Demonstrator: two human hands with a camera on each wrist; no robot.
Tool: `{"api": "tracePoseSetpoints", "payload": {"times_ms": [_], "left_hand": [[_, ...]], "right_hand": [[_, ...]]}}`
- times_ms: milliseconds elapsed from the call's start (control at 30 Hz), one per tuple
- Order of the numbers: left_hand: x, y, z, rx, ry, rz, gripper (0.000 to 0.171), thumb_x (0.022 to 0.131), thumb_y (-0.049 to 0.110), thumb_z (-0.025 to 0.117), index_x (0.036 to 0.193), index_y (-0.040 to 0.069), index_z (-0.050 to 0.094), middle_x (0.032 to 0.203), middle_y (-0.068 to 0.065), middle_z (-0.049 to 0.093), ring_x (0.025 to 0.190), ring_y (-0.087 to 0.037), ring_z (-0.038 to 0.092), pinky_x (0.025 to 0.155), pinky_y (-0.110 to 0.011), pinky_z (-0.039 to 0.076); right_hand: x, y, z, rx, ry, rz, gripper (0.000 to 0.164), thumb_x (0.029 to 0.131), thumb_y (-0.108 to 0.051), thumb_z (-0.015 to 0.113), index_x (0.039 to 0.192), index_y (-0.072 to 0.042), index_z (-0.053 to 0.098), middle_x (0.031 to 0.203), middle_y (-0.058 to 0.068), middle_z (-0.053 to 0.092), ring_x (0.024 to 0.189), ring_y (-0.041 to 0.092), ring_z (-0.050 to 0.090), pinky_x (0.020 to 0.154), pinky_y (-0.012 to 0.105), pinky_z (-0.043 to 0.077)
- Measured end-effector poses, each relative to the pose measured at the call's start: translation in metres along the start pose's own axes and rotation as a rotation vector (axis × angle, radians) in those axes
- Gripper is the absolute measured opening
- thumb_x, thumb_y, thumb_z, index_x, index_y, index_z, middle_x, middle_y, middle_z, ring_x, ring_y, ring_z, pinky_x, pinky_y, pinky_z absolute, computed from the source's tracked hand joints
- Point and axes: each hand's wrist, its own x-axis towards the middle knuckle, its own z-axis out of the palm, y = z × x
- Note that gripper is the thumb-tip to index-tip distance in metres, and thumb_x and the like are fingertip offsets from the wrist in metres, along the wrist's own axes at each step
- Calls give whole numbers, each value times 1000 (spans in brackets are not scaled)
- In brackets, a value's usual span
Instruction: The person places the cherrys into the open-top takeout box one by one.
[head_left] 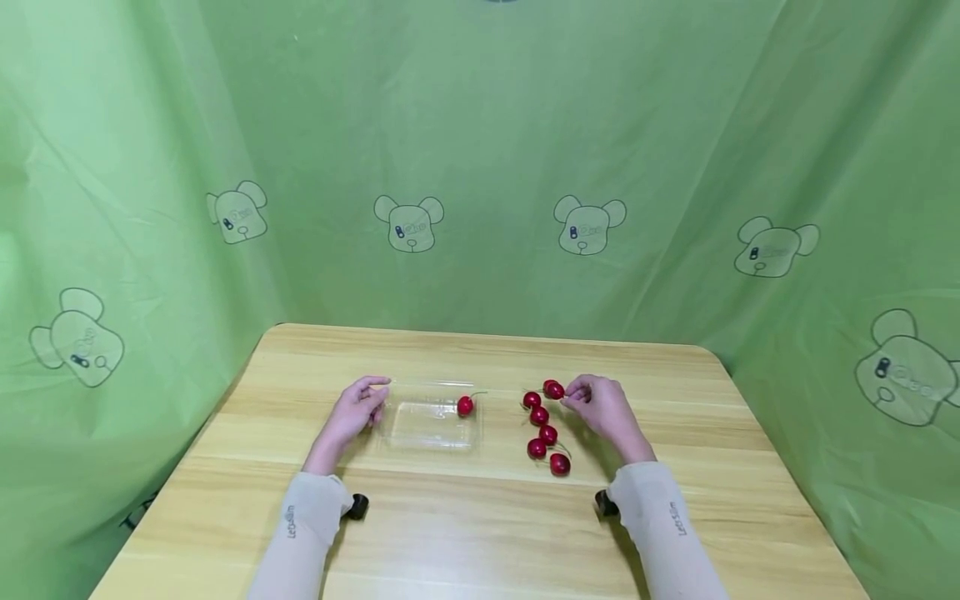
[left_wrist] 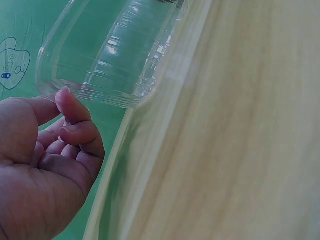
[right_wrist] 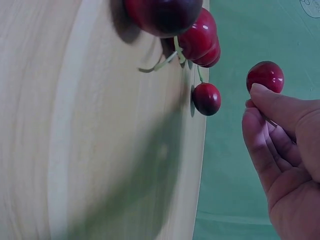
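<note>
A clear plastic container sits on the table, with one red cherry inside near its right end. At the container's left end, my left hand pinches the rim between thumb and index finger, the other fingers curled below. My right hand pinches another cherry by its stem between thumb and fingertips. In the right wrist view this cherry hangs apart from the loose cherries, several of which lie in an uneven row just left of the right hand. Most of the held stem is hidden by the fingers.
The wooden table has rounded far corners. A green curtain with bear-face prints hangs behind it and along both sides. Each sleeve has a small black device at the wrist.
</note>
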Motion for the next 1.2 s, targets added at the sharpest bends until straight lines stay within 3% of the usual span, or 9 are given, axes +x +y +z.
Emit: {"api": "tracePoseSetpoints", "payload": {"times_ms": [367, 967, 1200], "left_hand": [[3, -1, -1, 7, 5, -3, 37, 107, 19, 59, 141, 5, 58, 81, -3, 59, 64, -13, 55, 57, -22, 46], [0, -1, -2, 1, 9, 4, 39, 107, 18, 57, 143, 1, 55, 87, -7, 60, 65, -13, 55, 57, -21, 45], [0, 0, -1, -3, -10, 3, 41, 109, 17, 55, 145, 0, 52, 86, -7, 60, 64, -13, 54, 57, -22, 45]], "right_hand": [[1, -4, -2, -15, 20, -60, 10, 93, -12, 77, 100, -5, 76, 89, 7, 74, 79, 17, 66, 73, 31, 59], [2, -16, -1, -6, 22, -80, 8, 95, -11, 75, 101, -6, 76, 89, 5, 73, 79, 17, 64, 70, 27, 56], [0, -16, 1, 13, 29, -99, 8, 97, -12, 72, 102, -6, 75, 90, 12, 73, 76, 16, 62, 68, 26, 54]]}}
